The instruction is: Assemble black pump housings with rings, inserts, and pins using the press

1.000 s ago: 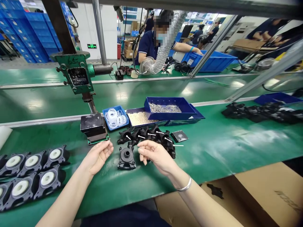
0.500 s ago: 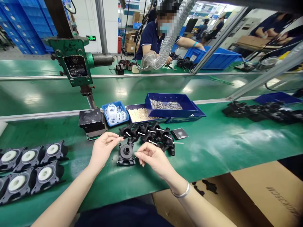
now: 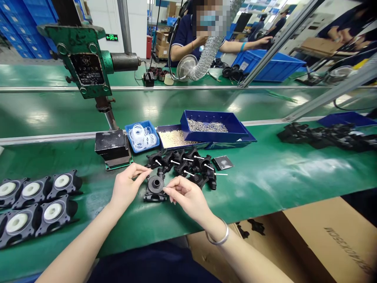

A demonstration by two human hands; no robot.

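Observation:
A black plastic pump housing (image 3: 156, 183) lies on the green bench between my hands, with a round tube rising from its middle. My left hand (image 3: 129, 179) pinches thumb and forefinger at the housing's upper left corner. At its right edge, my right hand (image 3: 184, 194) has its fingertips pressed together. Anything in either pinch is too small or hidden to make out. Behind my hands sits a cluster of black housings (image 3: 179, 162), several with thin white shafts (image 3: 189, 172) sticking out.
A press (image 3: 85, 70) stands at the left over its black block (image 3: 111, 143). Behind the cluster are a blue tray of white rings (image 3: 156, 131) and a bin of metal pins (image 3: 216, 135). Black housings with white discs (image 3: 53, 212) lie left. A co-worker (image 3: 184, 37) sits opposite.
My right hand's fingertips have shifted slightly inward against the housing. My left hand keeps its place at the corner. The co-worker's hands have lifted, and the view has tilted a little.

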